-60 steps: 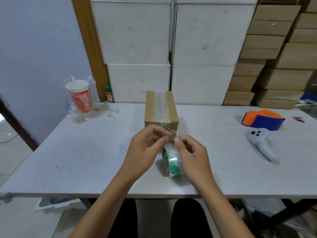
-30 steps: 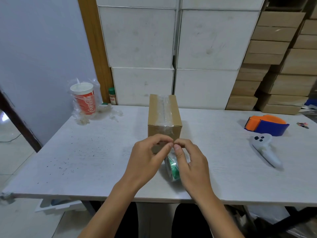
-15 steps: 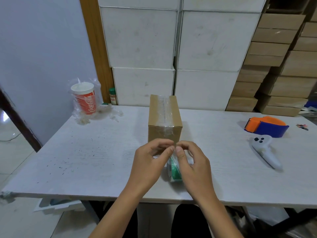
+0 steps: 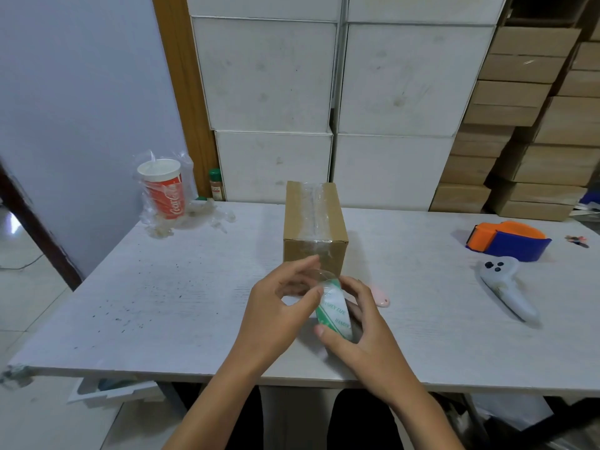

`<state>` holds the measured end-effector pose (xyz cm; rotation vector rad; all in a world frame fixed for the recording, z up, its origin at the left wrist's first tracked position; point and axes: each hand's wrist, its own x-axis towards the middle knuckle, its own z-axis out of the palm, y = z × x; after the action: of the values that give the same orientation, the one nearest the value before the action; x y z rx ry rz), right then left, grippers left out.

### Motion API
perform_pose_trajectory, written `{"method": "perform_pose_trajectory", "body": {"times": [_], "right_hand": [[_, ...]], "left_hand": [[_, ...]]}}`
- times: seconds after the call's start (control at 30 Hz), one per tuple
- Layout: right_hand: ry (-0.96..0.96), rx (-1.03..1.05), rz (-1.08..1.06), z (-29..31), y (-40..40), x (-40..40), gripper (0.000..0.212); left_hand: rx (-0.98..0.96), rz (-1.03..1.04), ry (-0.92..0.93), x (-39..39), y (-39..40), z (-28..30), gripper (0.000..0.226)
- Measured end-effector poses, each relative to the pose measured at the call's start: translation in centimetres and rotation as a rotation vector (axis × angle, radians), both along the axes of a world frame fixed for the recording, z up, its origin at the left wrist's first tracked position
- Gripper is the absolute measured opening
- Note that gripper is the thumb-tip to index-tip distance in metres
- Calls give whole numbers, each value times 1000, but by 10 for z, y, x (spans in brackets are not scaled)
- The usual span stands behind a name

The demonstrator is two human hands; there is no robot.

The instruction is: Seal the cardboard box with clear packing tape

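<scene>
Cardboard box (image 4: 315, 227) sits mid-surface, clear tape along its top. Just nearer, our right hand (image 4: 363, 332) grips the tape roll (image 4: 334, 311) while our left hand (image 4: 279, 306) pinches its loose end, probably to peel more.

The box (image 4: 315, 222) just beyond the fingertips is matt brown cardboard, with a glossy, wrinkled strip of clear tape (image 4: 314, 209) along its top. The tape roll (image 4: 334, 311) between the fingers is shiny clear film over a white and green printed paper core. The table (image 4: 162, 287) under the hands looks like pale, matt, wood-grained board, speckled dark. Far left of the fingers, a paper cup (image 4: 164, 188) sits in crinkled clear plastic.
</scene>
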<state>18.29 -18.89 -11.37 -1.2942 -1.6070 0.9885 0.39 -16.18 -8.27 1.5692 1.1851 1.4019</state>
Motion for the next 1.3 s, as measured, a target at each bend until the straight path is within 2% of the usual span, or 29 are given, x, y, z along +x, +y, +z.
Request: {"method": "perform_pose_trajectory", "body": {"times": [0.1,0.27,0.43,0.63,0.8,0.97,1.13,1.3], "right_hand": [[-15,12,-22,0,0,1,74],[-77,62,-54,-3,-1,0,78],[-115,142,-72,-3,1,-3,79],[-400,320,-136,-1,6,-15,75],[-546,358,-140,-10,10,-31,75],[-599,321,-106,-14,15,-32,80],[-592,278,-85,-14,16,-31,84],[-558,250,-68,-8,12,-28,85]], "left_hand": [[36,13,24,-3,0,-1,56],[-15,45,-7,-12,1,-7,37],[-52,59,7,-19,3,-12,39],[-101,164,31,-32,-12,-27,32],[-187,142,76,-30,-29,-36,26],[-268,124,145,-30,-28,-39,25],[-255,124,225,-29,-26,-41,25],[-236,128,219,-29,-24,-35,27]]}}
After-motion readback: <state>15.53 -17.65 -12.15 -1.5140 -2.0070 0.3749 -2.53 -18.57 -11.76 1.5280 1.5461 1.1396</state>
